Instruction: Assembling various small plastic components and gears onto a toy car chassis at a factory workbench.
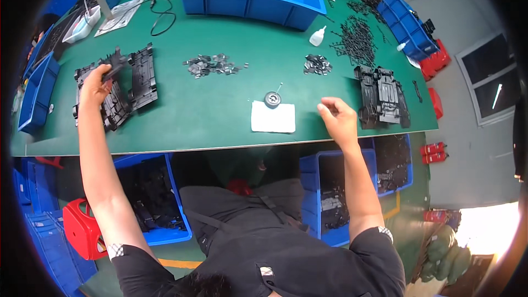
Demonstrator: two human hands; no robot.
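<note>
At the left of the green table my left hand (96,87) is closed on a black plastic chassis part (114,61), raised over other black parts. Beside it lies another long black chassis part (143,77). My right hand (339,120) hovers near the table's front edge, fingers loosely bent, thumb apart, nothing seen in it. It is between a white cloth (273,117) and several black chassis parts (388,98) at the right. A small black wheel-like disc (272,99) with a thin pin sits on the cloth's far edge.
Small dark metal-looking pieces lie in two heaps, one mid-table (213,65), one further right (318,65). Beyond are a white squeeze bottle (317,36), a pile of black parts (355,41) and a big blue bin (250,0). Blue bins (179,231) stand below the table; a red stool (82,230) is at left.
</note>
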